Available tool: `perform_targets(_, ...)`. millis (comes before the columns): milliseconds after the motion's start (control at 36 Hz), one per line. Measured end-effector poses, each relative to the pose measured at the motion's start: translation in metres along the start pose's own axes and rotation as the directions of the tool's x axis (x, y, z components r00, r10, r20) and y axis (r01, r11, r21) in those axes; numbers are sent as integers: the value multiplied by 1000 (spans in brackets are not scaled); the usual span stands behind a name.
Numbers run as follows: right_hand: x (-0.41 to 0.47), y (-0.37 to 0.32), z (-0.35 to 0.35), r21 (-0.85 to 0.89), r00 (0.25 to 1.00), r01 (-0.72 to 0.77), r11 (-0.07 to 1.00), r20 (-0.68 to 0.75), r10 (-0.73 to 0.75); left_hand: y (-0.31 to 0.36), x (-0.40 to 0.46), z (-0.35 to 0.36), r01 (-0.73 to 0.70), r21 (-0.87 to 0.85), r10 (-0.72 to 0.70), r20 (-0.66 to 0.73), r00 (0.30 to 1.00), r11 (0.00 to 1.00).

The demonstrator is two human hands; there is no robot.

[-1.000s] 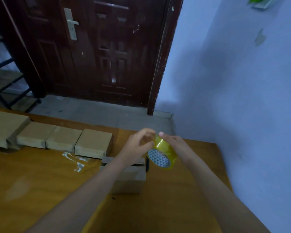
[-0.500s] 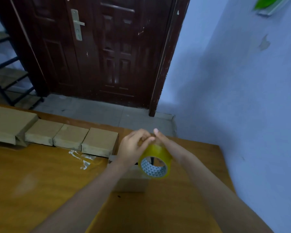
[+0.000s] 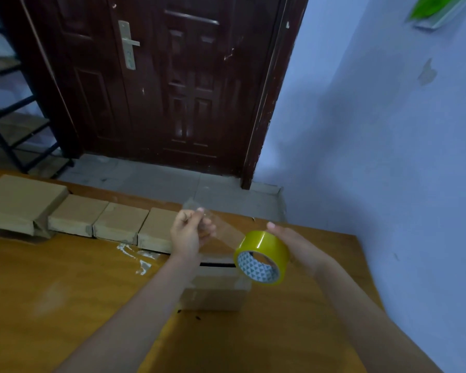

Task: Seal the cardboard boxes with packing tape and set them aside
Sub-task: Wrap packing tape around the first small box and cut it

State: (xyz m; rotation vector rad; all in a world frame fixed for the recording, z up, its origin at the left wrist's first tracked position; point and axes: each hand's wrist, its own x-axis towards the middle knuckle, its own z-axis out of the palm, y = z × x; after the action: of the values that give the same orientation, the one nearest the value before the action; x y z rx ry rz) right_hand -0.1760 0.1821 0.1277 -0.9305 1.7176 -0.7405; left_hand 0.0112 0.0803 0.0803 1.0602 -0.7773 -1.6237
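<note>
**Two hands draw tape off the roll above the open box**

Two hands work in the air over the worktop [image 3: 65, 292], each with its own job. The left hand [image 3: 189, 234] pinches the free end of the clear tape strip [image 3: 223, 230] between thumb and fingertips, its grip closed on that end. The right hand [image 3: 293, 244] grips the yellow tape roll [image 3: 262, 257] from the far side, fingers curled behind it, so the roll can turn as the strip pays out. Held apart like this, the hands keep the strip taut and off itself, which I judge is meant to stop it folding and sticking.

Directly beneath the hands sits the cardboard box [image 3: 215, 289] that is being sealed; a dark slit shows along its top, so its flaps appear not yet taped. It stands on the worktop, close to the person, probably so the strip can be lowered straight onto the seam.

Along the far edge of the worktop lies a row of boxes [image 3: 119, 222], side by side and touching, with a larger flat box [image 3: 19, 200] at the left end; these look like the ones set aside. Scraps of clear tape [image 3: 139, 258] lie on the worktop just in front of the row.
</note>
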Motion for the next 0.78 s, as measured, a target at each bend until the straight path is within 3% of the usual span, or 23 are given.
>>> perform_targets(111, -2, -2, -4, -50, 994, 90, 995, 68, -87, 1, 0, -5, 95, -95, -94, 12, 996, 991)
perform_targets(361, 9, -11, -23, -135, 924, 240, 961, 336, -183, 6, 4, -22, 147, -61, -147, 13, 989, 987)
perform_targets(556, 26, -8, -45, -152, 923, 280, 948, 315, -222, 11, 2, -37, 102, 60, -102, 10, 995, 993)
perform_targets(694, 39, -9, -41, -411, 932, 251, 876, 347, -105, 0, -7, -39, 69, 122, -58, -93, 994, 990)
perform_targets(778, 55, 5, -36, -721, 978, 155, 675, 211, 1, -6, -8, -47, 47, 103, -26, -196, 980, 994)
